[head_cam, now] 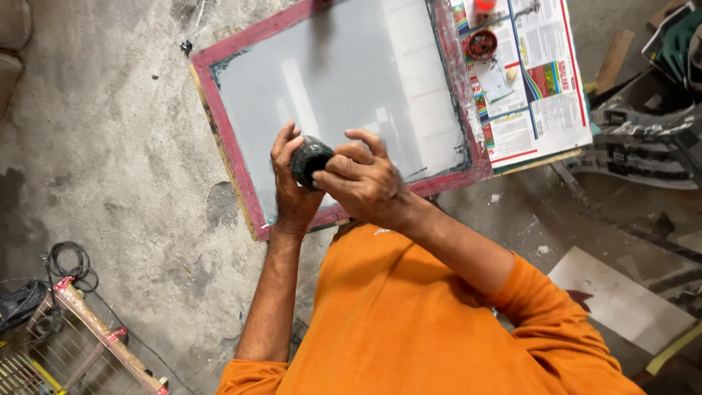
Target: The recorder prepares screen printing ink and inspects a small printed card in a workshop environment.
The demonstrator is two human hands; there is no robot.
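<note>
Both hands meet over the near edge of a screen frame [219, 88], red-bordered, grey mesh, lying flat on the concrete floor [110, 146]. Left hand [292, 186] wraps a small dark jar [310, 159], fingers curled round its far side, held tilted with the mouth toward the person. Right hand [362, 179] sits on the jar's open end, thumb and forefinger pinched at the rim; whether they grip a lid I cannot tell. Jar is smeared dark green-black, held just above the mesh, not resting on it. Orange sleeves [541, 307] pushed up the forearms.

Right of the frame: printed paper sheets [541, 80] spread out, a small red pot [482, 44] standing on them. Lower left: a wire rack [44, 358] and a coiled black cable [69, 263].
</note>
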